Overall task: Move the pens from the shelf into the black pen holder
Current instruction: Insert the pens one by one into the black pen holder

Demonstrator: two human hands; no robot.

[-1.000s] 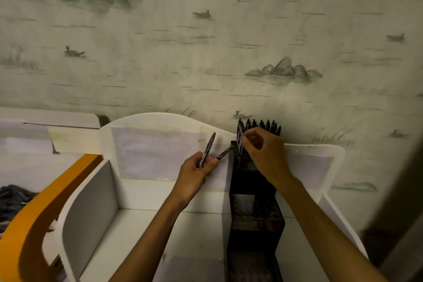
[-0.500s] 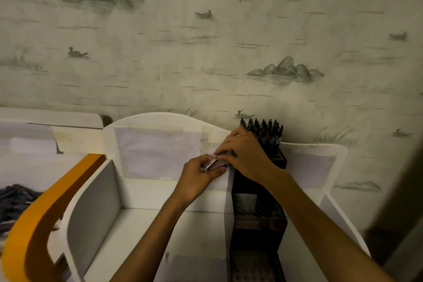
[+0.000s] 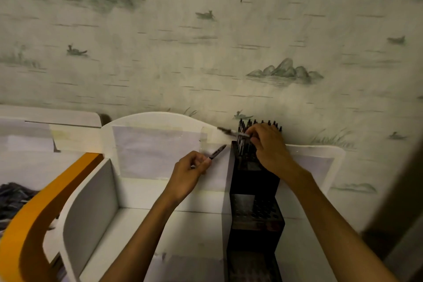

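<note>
A tall black stepped pen holder [image 3: 254, 190] stands in the white shelf unit [image 3: 160, 190], its top tier full of several upright dark pens [image 3: 243, 126]. My right hand [image 3: 270, 146] is over that top tier and pinches a dark pen [image 3: 229, 131] that lies nearly level, pointing left. My left hand [image 3: 187, 171] is just left of the holder and holds another dark pen [image 3: 217, 151] slanted up to the right. The holder's lower tiers show open holes.
An orange curved panel [image 3: 34, 220] borders the shelf on the left. A white divider [image 3: 91, 213] stands inside the shelf. A dark heap [image 3: 11, 199] lies at the far left. Patterned wallpaper [image 3: 206, 41] fills the background.
My right hand took a pen from my left hand and lifted it up and right over the holder's top tier. My left hand stayed beside the holder with one pen left.
</note>
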